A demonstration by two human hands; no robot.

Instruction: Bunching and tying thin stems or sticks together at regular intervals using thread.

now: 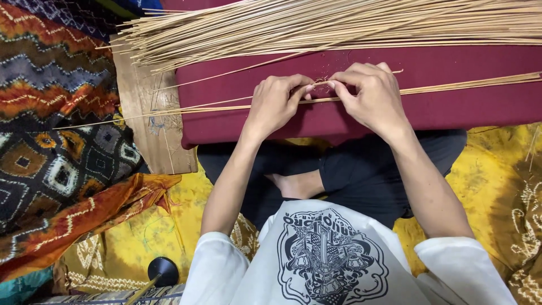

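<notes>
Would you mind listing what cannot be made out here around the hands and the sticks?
- Head view: what the left hand and right hand pinch; the fingertips cover it and it is too small.
- Head view: the ends of the thin stick bundle, cut off by the right edge.
- Head view: the far end of the loose stick pile, cut off by the right and top edges.
- Head view: the wooden board, partly under the maroon cloth.

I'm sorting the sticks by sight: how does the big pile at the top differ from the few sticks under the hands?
The big pile holds very many sticks, fanned out loosely; the few sticks form a thin, nearly parallel row. The pile lies untouched, while the left hand and right hand pinch at the few. Both are thin, pale tan and rest on the maroon cloth.
</notes>
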